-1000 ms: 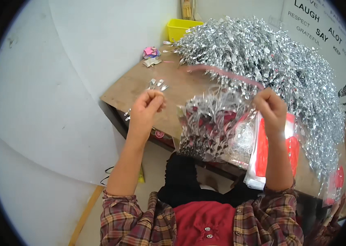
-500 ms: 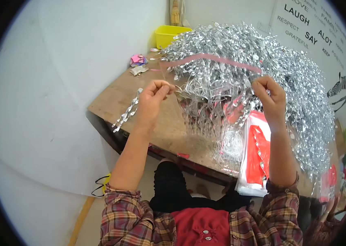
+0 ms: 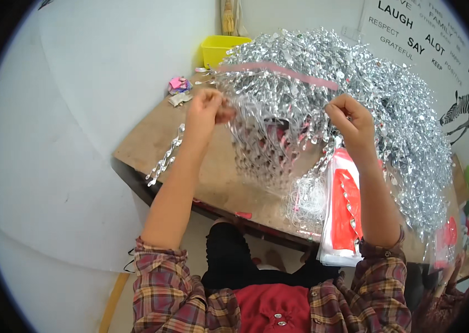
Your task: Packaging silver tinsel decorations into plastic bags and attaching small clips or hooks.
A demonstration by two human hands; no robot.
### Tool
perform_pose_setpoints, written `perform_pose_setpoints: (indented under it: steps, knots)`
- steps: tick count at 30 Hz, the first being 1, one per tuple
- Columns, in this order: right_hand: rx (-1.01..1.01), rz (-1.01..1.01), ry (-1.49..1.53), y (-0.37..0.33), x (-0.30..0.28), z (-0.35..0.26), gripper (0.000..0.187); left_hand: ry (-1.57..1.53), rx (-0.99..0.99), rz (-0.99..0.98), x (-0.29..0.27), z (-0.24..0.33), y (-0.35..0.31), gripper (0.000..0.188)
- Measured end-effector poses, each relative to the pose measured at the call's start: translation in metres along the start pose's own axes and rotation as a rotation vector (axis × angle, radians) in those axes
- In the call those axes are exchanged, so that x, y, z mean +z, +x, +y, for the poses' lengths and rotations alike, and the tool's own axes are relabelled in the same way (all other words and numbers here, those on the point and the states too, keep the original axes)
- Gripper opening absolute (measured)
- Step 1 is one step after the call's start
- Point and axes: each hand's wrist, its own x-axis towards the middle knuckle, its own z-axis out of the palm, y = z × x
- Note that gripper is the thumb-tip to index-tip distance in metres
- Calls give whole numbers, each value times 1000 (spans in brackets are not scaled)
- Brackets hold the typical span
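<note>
My left hand (image 3: 207, 108) is closed in a pinch, its fingertips partly blurred. A bunch of silver twisted foil strands (image 3: 265, 150), smeared by motion, hangs from beside it toward my right hand (image 3: 351, 119). That hand is closed too, thumb against curled fingers; what it pinches is too thin to make out. Behind both hands rises a big heap of silver foil strands (image 3: 312, 50). A translucent pink strip (image 3: 279, 69) runs across the heap's front; whether it touches my hands I cannot tell.
Below my right hand lie clear plastic bags with a red panel (image 3: 345, 211), beside a tangle of clear thread (image 3: 305, 200). A few loose silver twists (image 3: 167, 155) sit at the left of the brown table (image 3: 212, 177). A yellow bin (image 3: 218, 50) stands behind, near crumpled scraps (image 3: 179, 86).
My left hand has lifted slightly and moved left. The hanging strands have swung up closer to it. My right hand has shifted a little left and stays closed.
</note>
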Motion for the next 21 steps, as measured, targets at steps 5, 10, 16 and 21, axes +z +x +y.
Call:
perform_pose_setpoints:
  steps: [5,10,16,21]
  knots:
    - [144,-11,182,-27,33,1,8,178,122,-80,36,3,65,7]
    - [709,-358,603,-124,98,23,17,735,186,-624,109,-64,55,15]
    - [1112,-430,1015,-215,174,68,24,895,392,-1025,131,-201,-54,9]
    - [1185,-644,1243,-217,219,66,32,791,490,-749,75,-162,-82,22]
